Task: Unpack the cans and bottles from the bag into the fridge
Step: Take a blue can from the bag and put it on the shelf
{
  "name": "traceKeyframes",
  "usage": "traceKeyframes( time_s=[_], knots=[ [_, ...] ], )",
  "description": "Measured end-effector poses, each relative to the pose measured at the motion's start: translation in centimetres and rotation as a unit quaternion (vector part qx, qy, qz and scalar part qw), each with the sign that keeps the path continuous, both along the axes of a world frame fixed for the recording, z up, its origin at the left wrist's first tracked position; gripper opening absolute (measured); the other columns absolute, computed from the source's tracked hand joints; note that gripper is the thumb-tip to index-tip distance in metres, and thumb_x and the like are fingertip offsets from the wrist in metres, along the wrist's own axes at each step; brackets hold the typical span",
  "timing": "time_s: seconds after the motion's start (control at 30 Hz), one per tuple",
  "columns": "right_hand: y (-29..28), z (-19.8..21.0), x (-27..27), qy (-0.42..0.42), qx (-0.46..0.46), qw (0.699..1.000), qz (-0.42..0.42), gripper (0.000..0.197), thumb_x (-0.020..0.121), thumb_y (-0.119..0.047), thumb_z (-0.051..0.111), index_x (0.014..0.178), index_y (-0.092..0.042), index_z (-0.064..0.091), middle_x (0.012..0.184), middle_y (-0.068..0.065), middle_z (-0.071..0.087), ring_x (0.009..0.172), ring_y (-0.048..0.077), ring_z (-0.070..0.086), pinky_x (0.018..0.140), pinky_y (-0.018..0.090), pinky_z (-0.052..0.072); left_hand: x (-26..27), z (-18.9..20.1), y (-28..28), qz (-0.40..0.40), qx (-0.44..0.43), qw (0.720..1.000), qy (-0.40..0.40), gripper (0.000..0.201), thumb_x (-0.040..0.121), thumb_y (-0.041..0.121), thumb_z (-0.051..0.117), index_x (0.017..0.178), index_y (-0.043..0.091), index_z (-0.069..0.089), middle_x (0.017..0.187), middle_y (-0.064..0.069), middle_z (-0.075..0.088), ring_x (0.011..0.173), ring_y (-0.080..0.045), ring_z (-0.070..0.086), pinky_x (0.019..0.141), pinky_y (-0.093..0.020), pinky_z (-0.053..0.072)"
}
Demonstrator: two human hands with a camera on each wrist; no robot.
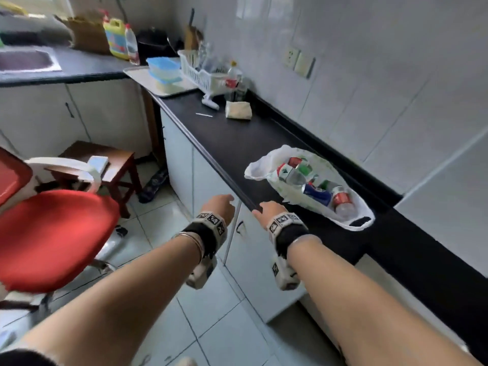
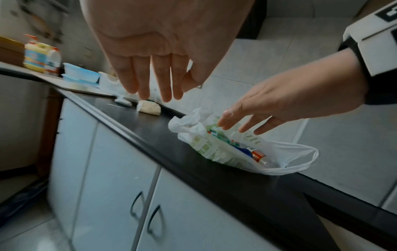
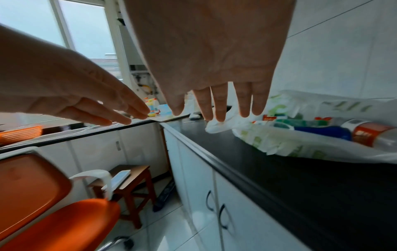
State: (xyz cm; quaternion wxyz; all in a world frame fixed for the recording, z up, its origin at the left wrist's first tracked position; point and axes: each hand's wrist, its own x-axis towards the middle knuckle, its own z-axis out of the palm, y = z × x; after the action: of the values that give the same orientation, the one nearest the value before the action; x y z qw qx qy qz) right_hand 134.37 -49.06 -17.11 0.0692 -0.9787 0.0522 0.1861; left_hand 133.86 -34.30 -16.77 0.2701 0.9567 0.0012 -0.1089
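Note:
A white plastic bag point(image 1: 260, 171) with green print lies open on the black countertop point(image 1: 237, 143). Inside it are a blue can point(image 1: 317, 193), a clear bottle with a red label point(image 1: 342, 201), a green can point(image 1: 305, 170) and more cans and bottles. My left hand point(image 1: 221, 204) hovers in front of the counter edge, left of the bag, fingers straight and empty. My right hand point(image 1: 267, 211) is over the counter edge just short of the bag, also open and empty. In the left wrist view the right hand point(image 2: 247, 122) reaches above the bag point(image 2: 214, 146). No fridge is in view.
A red swivel chair point(image 1: 52, 233) stands close on the left with a wooden stool point(image 1: 105, 159) behind it. Further along the counter are a folded cloth point(image 1: 238, 110), a white dish rack point(image 1: 203, 73) and a tray point(image 1: 142, 77) with blue boxes. White cabinet doors point(image 1: 253, 262) are below.

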Motion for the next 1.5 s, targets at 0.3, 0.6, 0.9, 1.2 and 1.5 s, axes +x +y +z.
traceKeyframes(
  time_s=[0.3,0.6,0.9,1.2,1.5],
  knots=[
    [-10.5,-0.4,5.5,-0.027,0.005,0.988,-0.150,0.042,0.098,-0.035,0.041,0.128,-0.009,0.054,0.130,0.014,0.056,0.120,0.031,0.054,0.097,0.036,0.042,10.5,-0.5,-10.3,-0.148,-0.021,0.989,-0.012,0.038,0.093,0.014,0.043,0.129,0.017,0.054,0.131,-0.008,0.057,0.121,-0.027,0.053,0.103,-0.034,0.041],
    [-22.0,-3.1,10.7,-0.052,0.006,0.967,-0.248,0.035,0.097,-0.031,0.044,0.123,-0.010,0.056,0.127,0.011,0.055,0.114,0.027,0.055,0.094,0.033,0.043,16.9,-1.8,-22.7,-0.226,-0.059,0.972,-0.009,0.053,0.091,0.003,0.044,0.140,0.022,0.039,0.143,-0.004,0.044,0.129,-0.022,0.046,0.105,-0.031,0.039],
    [-30.0,-4.4,12.5,-0.049,0.059,0.946,-0.316,0.036,0.097,-0.034,0.040,0.120,-0.018,0.062,0.122,0.008,0.060,0.108,0.029,0.059,0.093,0.035,0.047,22.9,-4.8,-32.5,-0.343,-0.012,0.939,0.024,0.062,0.089,0.002,0.051,0.144,0.025,0.033,0.156,-0.001,0.022,0.144,-0.021,0.022,0.118,-0.033,0.023],
    [-34.1,-5.3,13.1,-0.050,0.053,0.922,-0.380,0.033,0.094,-0.030,0.050,0.127,-0.026,0.055,0.122,0.000,0.062,0.109,0.021,0.060,0.094,0.033,0.046,26.5,-8.8,-35.7,-0.394,0.045,0.916,0.053,0.065,0.086,0.008,0.060,0.142,0.031,0.037,0.157,0.001,0.020,0.146,-0.028,0.011,0.120,-0.043,0.011],
    [-32.2,-8.9,14.4,0.004,0.106,0.897,-0.429,0.048,0.083,-0.022,0.065,0.129,-0.019,0.049,0.111,0.008,0.063,0.103,0.027,0.062,0.089,0.034,0.049,29.2,-9.8,-36.4,-0.397,0.062,0.914,0.051,0.066,0.088,-0.002,0.048,0.143,0.032,0.034,0.158,0.007,0.014,0.147,-0.028,0.003,0.120,-0.047,0.001]
  ],
)
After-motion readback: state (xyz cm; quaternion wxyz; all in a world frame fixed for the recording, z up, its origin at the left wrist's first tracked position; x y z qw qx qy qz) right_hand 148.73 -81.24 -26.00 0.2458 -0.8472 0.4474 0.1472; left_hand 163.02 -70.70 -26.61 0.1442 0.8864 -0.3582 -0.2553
